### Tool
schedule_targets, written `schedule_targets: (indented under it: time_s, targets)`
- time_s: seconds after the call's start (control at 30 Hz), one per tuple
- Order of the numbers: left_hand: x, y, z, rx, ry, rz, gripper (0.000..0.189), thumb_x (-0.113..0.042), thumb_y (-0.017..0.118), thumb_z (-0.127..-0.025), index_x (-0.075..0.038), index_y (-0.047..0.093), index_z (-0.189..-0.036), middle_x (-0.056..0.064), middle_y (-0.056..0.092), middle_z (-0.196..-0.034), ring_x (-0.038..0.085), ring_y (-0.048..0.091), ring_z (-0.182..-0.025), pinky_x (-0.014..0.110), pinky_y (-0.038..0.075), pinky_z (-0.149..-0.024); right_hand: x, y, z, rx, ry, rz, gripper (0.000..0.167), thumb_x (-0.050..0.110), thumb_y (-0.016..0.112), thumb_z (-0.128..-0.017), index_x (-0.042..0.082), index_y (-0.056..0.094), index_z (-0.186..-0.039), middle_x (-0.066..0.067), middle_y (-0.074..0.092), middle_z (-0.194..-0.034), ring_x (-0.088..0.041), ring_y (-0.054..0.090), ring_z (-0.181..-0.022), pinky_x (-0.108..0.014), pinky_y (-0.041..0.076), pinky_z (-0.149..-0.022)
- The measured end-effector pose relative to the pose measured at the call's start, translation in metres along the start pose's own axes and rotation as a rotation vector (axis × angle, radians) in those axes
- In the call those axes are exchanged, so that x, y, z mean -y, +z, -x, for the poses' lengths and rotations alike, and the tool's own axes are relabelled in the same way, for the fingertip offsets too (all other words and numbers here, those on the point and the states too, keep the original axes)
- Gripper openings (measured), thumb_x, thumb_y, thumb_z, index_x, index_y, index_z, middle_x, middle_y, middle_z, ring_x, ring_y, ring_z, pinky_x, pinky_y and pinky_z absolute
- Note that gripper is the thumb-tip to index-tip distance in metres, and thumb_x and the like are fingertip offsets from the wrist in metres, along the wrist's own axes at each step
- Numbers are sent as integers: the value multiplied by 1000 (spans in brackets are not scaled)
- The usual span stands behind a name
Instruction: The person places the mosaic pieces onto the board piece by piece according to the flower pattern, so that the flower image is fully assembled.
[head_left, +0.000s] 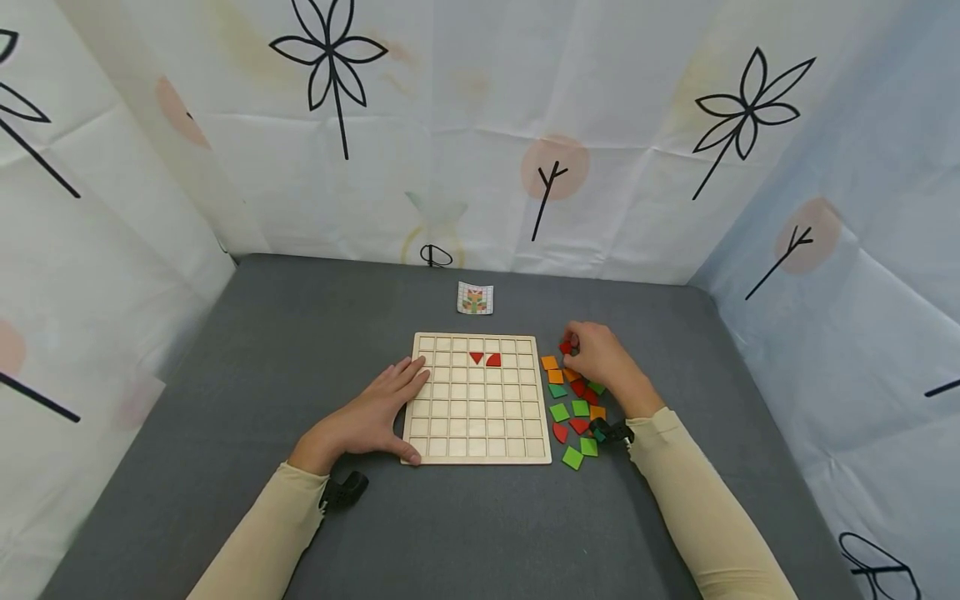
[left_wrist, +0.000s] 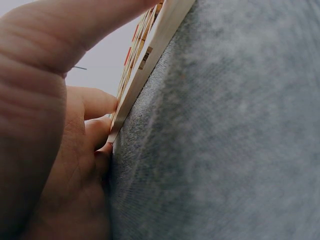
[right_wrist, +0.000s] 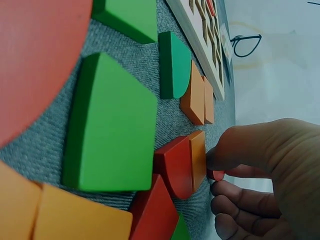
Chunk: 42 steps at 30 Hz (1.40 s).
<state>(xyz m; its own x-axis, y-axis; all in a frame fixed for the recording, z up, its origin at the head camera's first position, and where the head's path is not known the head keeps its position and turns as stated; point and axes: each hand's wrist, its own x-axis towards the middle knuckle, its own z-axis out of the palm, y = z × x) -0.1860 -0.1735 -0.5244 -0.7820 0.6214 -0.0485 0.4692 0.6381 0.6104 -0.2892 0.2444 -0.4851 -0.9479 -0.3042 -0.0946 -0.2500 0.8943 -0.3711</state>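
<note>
A pale wooden board (head_left: pixel 457 425) with a grid of square recesses lies on the grey table. Two red pieces sit in its upper part, a triangle (head_left: pixel 476 357) and a piece with one rounded corner (head_left: pixel 494 361). My left hand (head_left: pixel 375 408) rests along the board's left edge, fingers spread and thumb at the near left corner. To the right of the board, my right hand (head_left: pixel 600 354) pinches a small red piece (head_left: pixel 566 347) between thumb and fingers. In the right wrist view that red piece (right_wrist: pixel 216 175) is mostly hidden, so its shape is unclear.
Loose green, orange and red flat pieces lie right of the board, among them a green square (head_left: pixel 572 458) and an orange square (head_left: pixel 550 362). Beyond the board lies a small pattern card (head_left: pixel 476 298). Patterned white cloth (head_left: pixel 480 108) hangs behind and beside the table.
</note>
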Motion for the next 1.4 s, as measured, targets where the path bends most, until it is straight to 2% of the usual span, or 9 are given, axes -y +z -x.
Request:
schedule_targets:
  time_s: [0.2,0.43,0.67,1.0,1.4]
  targets:
    - [1,0,0,-1,3,-3,140,-57,99,-71,1,22,-172,18,8,-180,41,2,-166,61,6,-131,0,1,-1,-10,-5,-5,30,11,81,-95,1,70,-121,-15,65,-107,-32,60,-91,-49,57,-81]
    - [2,1,-1,-2,9,-14,140,-58,99,-71,2,22,-172,18,8,-180,41,2,-166,60,6,-131,-1,2,-2,-8,0,-28,35,10,80,-96,1,71,-129,-17,68,-115,-34,63,-99,-52,58,-86]
    - [1,1,0,-6,10,-7,140,-56,100,-71,2,22,-171,19,8,-180,41,2,-165,61,6,-131,1,0,-2,9,16,-25,36,10,77,-97,-4,72,-130,-21,69,-121,-37,65,-106,-54,59,-92]
    - [0,0,0,-2,5,-11,139,-57,99,-72,2,22,-172,19,8,-180,41,2,-165,61,7,-131,2,-1,-3,6,14,-23,35,9,77,-97,-5,72,-129,-21,69,-120,-37,64,-104,-53,59,-91]
    - [-2,-2,1,-1,12,11,138,-55,99,-73,2,22,-171,19,9,-180,42,3,-165,61,6,-131,4,-3,1,-14,-22,-38,30,5,76,-96,2,70,-125,-14,67,-107,-32,62,-91,-49,58,-80]
